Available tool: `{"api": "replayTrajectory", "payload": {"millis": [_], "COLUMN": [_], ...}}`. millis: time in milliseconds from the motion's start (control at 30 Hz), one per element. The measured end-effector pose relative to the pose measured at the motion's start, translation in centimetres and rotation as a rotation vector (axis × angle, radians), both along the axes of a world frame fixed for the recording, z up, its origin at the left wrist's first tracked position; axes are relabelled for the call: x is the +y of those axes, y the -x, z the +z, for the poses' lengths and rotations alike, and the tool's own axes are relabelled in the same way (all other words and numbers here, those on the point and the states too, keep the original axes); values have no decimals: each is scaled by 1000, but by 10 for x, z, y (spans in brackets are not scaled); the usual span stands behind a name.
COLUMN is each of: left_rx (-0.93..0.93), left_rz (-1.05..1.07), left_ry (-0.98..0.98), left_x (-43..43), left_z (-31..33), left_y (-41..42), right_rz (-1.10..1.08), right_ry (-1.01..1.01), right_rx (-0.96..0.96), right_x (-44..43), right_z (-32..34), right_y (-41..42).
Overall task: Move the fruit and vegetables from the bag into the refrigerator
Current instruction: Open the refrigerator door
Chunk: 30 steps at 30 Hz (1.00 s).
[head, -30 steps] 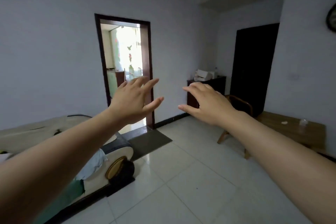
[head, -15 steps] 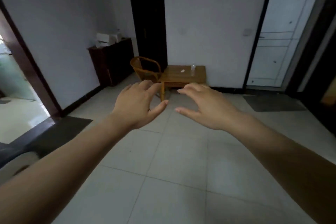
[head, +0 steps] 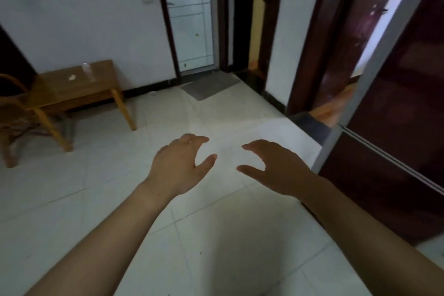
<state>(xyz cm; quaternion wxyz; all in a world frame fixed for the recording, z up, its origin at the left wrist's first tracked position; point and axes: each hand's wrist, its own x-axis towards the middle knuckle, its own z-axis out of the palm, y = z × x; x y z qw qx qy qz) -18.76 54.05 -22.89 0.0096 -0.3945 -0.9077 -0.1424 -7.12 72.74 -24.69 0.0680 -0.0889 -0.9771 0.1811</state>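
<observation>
Both bare forearms reach forward from the near corners, converging toward the middle. The left hand (head: 179, 166) and right hand (head: 276, 168) hang side by side, apart, backs up and palms down. Fingers are loosely curved, thumbs pointing inward at each other, and neither hand holds anything.

View farther right: wooden table (head: 55, 89) now at left, dark sliding door (head: 396, 139) newly at right.

— What stands on the tiled floor (head: 216, 235)?
— A wooden table (head: 96, 97), a wooden chair (head: 14, 113) just left of it, and a grey mat (head: 210, 85) well to its right.
— And on the table?
— A white scrap (head: 71, 77) mid-top and a small clear container (head: 87, 70) nearer its back edge.
</observation>
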Motion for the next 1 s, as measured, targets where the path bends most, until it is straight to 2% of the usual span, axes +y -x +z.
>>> {"api": "replayTrajectory", "payload": {"millis": [267, 400, 600, 800, 1000], "left_rx": [-26, -36, -3, -27, -36], "left_rz": [-322, -518, -759, -858, -884], "left_ry": [-21, 34, 91, 22, 60], "left_x": [197, 289, 399, 467, 514], "left_z": [0, 4, 40, 54, 45], "left_y": [-12, -39, -60, -49, 0], "right_rz": [-259, -393, -607, -699, -761], "right_ry": [-127, -184, -274, -346, -357], "right_rx": [-24, -63, -126, -133, -90], "right_x": [156, 211, 285, 329, 365], "right_z": [4, 16, 42, 68, 75], "right_y": [-66, -110, -154, -140, -91]}}
